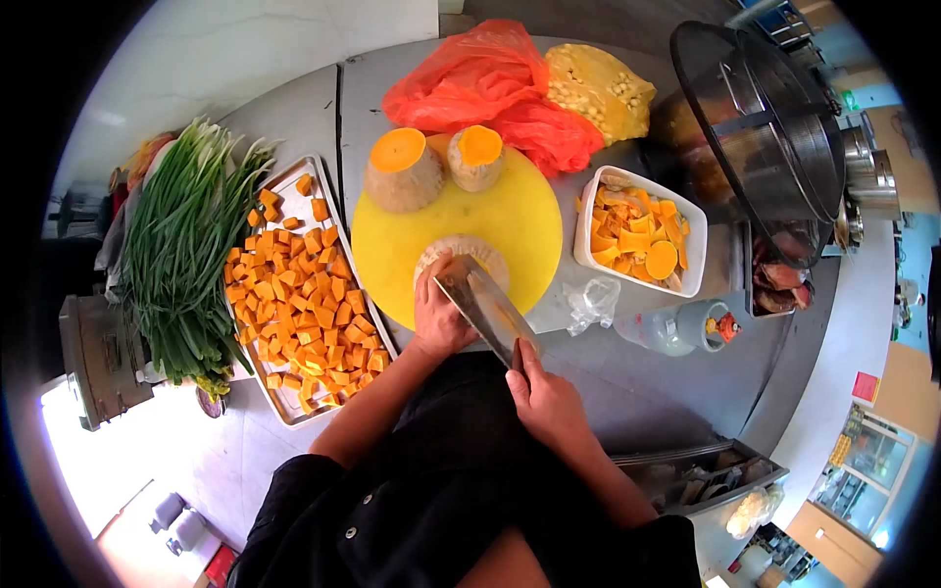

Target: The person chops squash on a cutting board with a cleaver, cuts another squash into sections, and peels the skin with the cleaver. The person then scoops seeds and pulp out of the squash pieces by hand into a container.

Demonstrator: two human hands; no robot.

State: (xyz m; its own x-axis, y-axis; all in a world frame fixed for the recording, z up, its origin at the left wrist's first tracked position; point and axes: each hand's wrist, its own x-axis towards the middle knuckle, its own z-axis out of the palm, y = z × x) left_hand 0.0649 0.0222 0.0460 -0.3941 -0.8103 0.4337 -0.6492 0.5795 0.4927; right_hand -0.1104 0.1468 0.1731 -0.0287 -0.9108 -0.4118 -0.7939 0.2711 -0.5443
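My right hand (pixel 551 404) is closed around the handle of a cleaver (pixel 490 312), its broad blade slanting up and to the left. The blade's far end is at a pale-skinned pumpkin piece (pixel 482 257) on the round yellow cutting board (pixel 534 230). My left hand (pixel 439 310) grips the near left side of that piece, fingers curled beside the blade. Part of the piece is hidden behind hand and blade. Farther back on the board stand two cut pumpkin chunks, a larger one (pixel 403 181) and a smaller one (pixel 475 167), orange cut faces up.
Left of the board, a metal tray (pixel 257 365) holds orange pumpkin cubes, beside a heap of green onions (pixel 181 255). To the right are a white tub (pixel 694 274) of pumpkin trimmings and a big dark pot (pixel 686 147). Red plastic bags (pixel 470 78) lie behind the board.
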